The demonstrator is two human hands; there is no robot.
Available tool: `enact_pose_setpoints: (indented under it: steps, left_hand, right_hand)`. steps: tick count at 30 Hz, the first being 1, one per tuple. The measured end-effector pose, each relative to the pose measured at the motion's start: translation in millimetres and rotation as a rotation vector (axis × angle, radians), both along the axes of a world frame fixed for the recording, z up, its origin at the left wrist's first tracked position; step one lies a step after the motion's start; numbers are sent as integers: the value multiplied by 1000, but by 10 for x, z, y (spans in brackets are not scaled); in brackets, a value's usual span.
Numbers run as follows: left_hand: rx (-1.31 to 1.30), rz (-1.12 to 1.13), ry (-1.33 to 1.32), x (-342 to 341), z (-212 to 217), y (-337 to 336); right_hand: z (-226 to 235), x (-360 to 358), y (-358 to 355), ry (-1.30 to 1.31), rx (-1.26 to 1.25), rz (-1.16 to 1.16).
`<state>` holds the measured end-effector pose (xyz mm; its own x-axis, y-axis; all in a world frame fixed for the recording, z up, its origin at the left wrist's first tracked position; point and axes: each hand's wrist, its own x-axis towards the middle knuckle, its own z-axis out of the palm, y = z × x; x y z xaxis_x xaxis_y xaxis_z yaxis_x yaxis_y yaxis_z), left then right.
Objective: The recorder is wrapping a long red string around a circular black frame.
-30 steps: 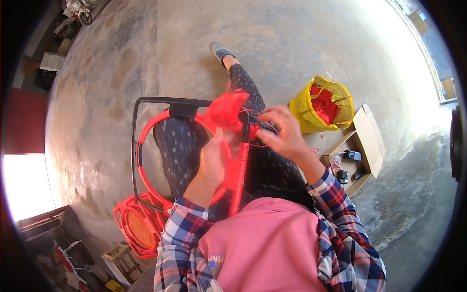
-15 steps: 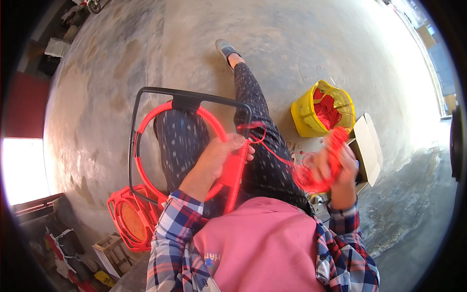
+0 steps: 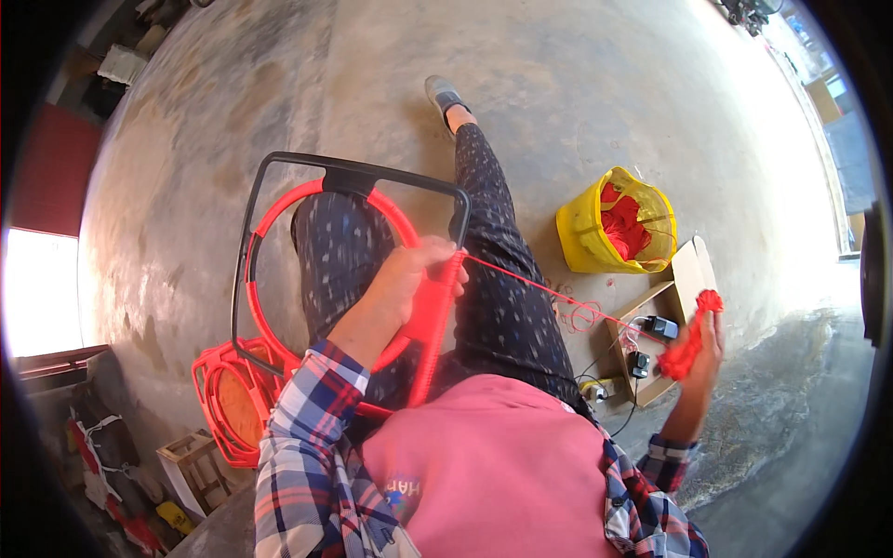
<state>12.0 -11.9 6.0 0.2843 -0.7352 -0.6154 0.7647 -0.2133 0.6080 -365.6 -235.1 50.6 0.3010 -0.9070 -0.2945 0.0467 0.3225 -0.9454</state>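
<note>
Across my lap lies a black rectangular tube frame (image 3: pixel 244 242) with a red ring (image 3: pixel 263 321) inside it. Red cord is wound in tight turns (image 3: pixel 433 349) along the frame's right side. My left hand (image 3: pixel 409 284) is closed around that wound side, thumb near its upper end. From there a red cord (image 3: pixel 530 279) runs taut to the right. Out at the right, my right hand (image 3: pixel 709 349) grips a bunched hank of red cord (image 3: pixel 684 355), the other end of the line.
A yellow bucket (image 3: pixel 579 231) holding red cord (image 3: pixel 625 228) stands on the floor ahead right. Nearer is a cardboard box (image 3: pixel 693 265) with black plug adapters (image 3: pixel 660 327) and wires. At my left are stacked red frames (image 3: pixel 206 400) and a small wooden stool (image 3: pixel 197 470).
My right hand has swung outward to the right with the hank. The slack, looped cord has been pulled straight. My left hand keeps its hold on the frame.
</note>
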Motion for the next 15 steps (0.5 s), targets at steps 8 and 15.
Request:
enact_pose_setpoints:
  steps: [8, 15]
  left_hand:
    - [-3, -100, 48, -119, 48, 55]
    - [-26, -81, 44, -190, 27, 42]
  right_hand:
    - [-319, 1732, 715, 331, -677, 1361]
    - [-461, 2463, 627, -103, -367, 907]
